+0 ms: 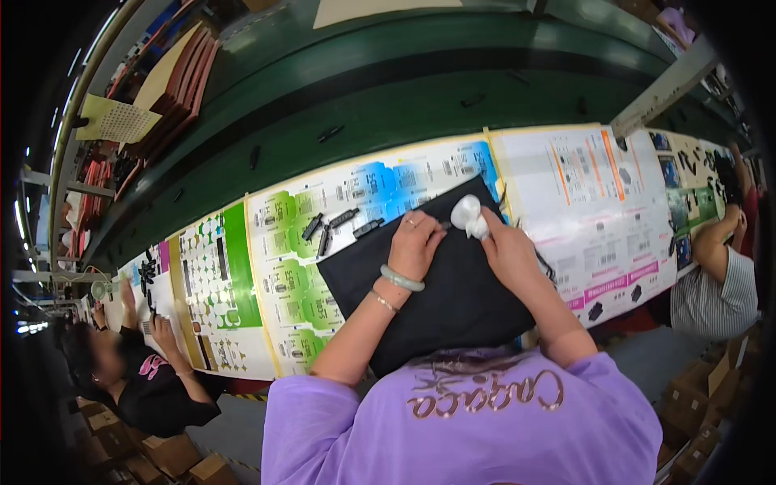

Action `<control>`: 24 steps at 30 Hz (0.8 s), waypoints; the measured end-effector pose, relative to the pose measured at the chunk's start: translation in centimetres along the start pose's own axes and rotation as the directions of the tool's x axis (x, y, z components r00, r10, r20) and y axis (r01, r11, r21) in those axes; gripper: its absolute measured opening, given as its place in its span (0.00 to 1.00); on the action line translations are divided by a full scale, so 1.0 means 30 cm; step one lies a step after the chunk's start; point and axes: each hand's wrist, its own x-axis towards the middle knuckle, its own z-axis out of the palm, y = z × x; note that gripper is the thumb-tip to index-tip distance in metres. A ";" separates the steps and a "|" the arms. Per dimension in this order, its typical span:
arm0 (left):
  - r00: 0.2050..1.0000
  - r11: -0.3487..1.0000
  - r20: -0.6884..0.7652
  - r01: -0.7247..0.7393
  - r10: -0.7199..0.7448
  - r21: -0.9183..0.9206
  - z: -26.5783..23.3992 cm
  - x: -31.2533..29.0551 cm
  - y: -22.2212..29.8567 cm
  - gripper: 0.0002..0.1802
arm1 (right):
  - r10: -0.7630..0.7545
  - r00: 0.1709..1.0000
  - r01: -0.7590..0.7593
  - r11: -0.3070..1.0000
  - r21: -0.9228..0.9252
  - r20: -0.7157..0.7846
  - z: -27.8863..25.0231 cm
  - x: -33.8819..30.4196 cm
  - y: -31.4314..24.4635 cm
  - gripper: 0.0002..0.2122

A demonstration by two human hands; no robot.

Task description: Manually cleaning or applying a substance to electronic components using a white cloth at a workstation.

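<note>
My right hand [509, 257] is closed on a bunched white cloth [467, 215], whose rounded wad sticks up past the fingers. Just to its left, my left hand [414, 245] holds thumb and fingertips together in a pinch. Something small and dark shows at those fingertips, too small to name. Both hands are over a black cloth [436, 307] spread on the bench in front of me. Beyond its left edge lie several small black plastic parts [327, 232], and another black part [369, 228] rests at the cloth's upper edge.
Printed sheets [590, 210] cover the bench. Behind it runs a green conveyor belt [388, 121] carrying scattered black parts. A metal post [667, 89] rises at the right. One person [137, 372] works at the left, another [719, 283] at the right. Cardboard boxes [174, 453] stand below.
</note>
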 end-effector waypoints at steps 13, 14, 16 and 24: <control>0.898 0.931 0.323 -0.349 0.298 0.111 -0.099 0.092 0.043 0.21 | 0.097 0.992 -0.068 0.950 0.304 -0.080 -0.105 -0.001 -0.001 0.21; 0.876 0.927 0.377 -0.361 0.301 0.099 -0.089 0.093 0.020 0.20 | 0.101 0.992 -0.073 0.949 0.307 -0.077 -0.100 -0.007 0.007 0.21; 0.862 0.934 0.412 -0.351 0.295 0.067 -0.081 0.100 0.009 0.18 | 0.115 0.991 -0.086 0.945 0.316 -0.073 -0.070 -0.030 0.032 0.21; 0.982 0.998 0.188 0.043 -0.034 -0.046 -0.014 0.035 0.017 0.14 | 0.006 0.994 0.023 0.965 0.262 -0.111 -0.026 -0.066 -0.018 0.21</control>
